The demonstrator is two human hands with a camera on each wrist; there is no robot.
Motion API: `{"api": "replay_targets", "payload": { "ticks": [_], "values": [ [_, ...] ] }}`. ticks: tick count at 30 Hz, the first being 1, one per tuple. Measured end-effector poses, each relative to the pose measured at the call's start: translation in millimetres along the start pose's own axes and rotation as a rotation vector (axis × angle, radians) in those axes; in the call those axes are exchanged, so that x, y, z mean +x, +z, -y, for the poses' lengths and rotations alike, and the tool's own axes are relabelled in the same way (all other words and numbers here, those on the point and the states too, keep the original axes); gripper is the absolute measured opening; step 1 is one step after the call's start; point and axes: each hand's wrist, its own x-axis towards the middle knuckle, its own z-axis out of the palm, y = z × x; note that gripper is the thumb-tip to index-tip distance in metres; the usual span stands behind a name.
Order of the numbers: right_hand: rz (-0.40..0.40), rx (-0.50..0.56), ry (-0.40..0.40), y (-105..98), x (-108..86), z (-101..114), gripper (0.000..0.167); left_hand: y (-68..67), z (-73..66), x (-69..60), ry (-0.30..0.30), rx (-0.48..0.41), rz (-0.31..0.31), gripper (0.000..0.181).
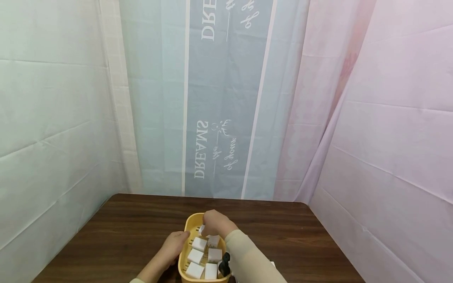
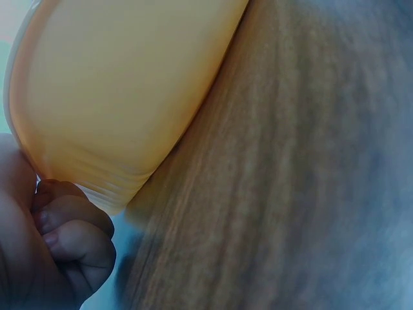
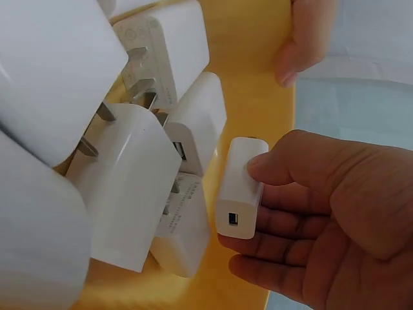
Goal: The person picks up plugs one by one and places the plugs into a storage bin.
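A yellow plastic basket (image 1: 192, 224) with a slotted bottom stands at the table's near edge in the head view. My left hand (image 1: 173, 245) grips its left side, thumb at the rim; curled fingers (image 2: 80, 223) show against the basket's side in the left wrist view. Over the basket's far end, my right hand (image 1: 216, 225) pinches a white USB charger (image 3: 237, 194) between thumb and fingers, its port facing the camera. Several other white chargers (image 3: 132, 187) with metal prongs lie beside it in the basket. The forearm hides part of the basket's right side.
The brown wooden table (image 1: 283, 232) stretches around the basket. Hanging cloth (image 1: 226, 98) encloses the table at the back and both sides. A small white thing (image 1: 273, 264) peeks out beyond the right sleeve, mostly hidden. A black wrist device (image 1: 224, 265) sits by the right forearm.
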Motion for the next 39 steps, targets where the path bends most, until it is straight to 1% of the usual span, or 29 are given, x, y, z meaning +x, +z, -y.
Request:
{"api": "replay_targets", "payload": {
  "ticks": [6, 10, 12, 17, 25, 26, 30, 33, 36, 39],
  "values": [
    [0.011, -0.03, -0.017, 7.2, 5.6, 3.1, 0.009, 0.2, 1.4, -0.1, 0.009, -0.016, 0.009, 0.047],
    [0.019, -0.056, -0.027, 9.7, 6.5, 5.6, 0.009, 1.0, 2.0, 0.2, 0.016, -0.02, 0.015, 0.047],
    [0.018, -0.056, -0.031, 11.0, 6.9, 5.9, 0.01, 1.3, 2.1, 0.1, 0.023, -0.026, 0.023, 0.047],
    [0.011, -0.043, -0.04, 14.1, 6.9, 4.2, 0.022, 1.2, 1.1, -0.2, 0.022, -0.03, 0.032, 0.046],
    [0.031, -0.039, -0.044, 16.6, 8.8, 1.8, 0.005, 0.9, 1.5, 0.5, 0.016, -0.017, 0.022, 0.047],
    [0.032, -0.034, -0.046, 16.9, 8.8, 1.2, 0.007, 0.8, 1.2, 0.9, 0.019, -0.02, 0.025, 0.047],
    [0.03, -0.015, -0.045, 18.0, 10.2, -0.8, 0.003, 0.8, 0.3, 2.8, 0.023, -0.016, 0.017, 0.046],
    [0.023, -0.009, -0.051, 19.5, 11.4, -2.4, 0.006, 1.1, -0.6, 3.2, 0.021, -0.008, 0.004, 0.045],
    [0.022, -0.01, -0.063, 20.8, 11.8, -2.9, 0.015, 0.6, -1.1, 2.7, 0.015, -0.001, -0.002, 0.043],
    [0.019, -0.009, -0.07, 21.3, 10.7, -2.5, 0.018, 0.0, -1.1, 2.0, 0.013, 0.002, -0.006, 0.043]
  ]
}}
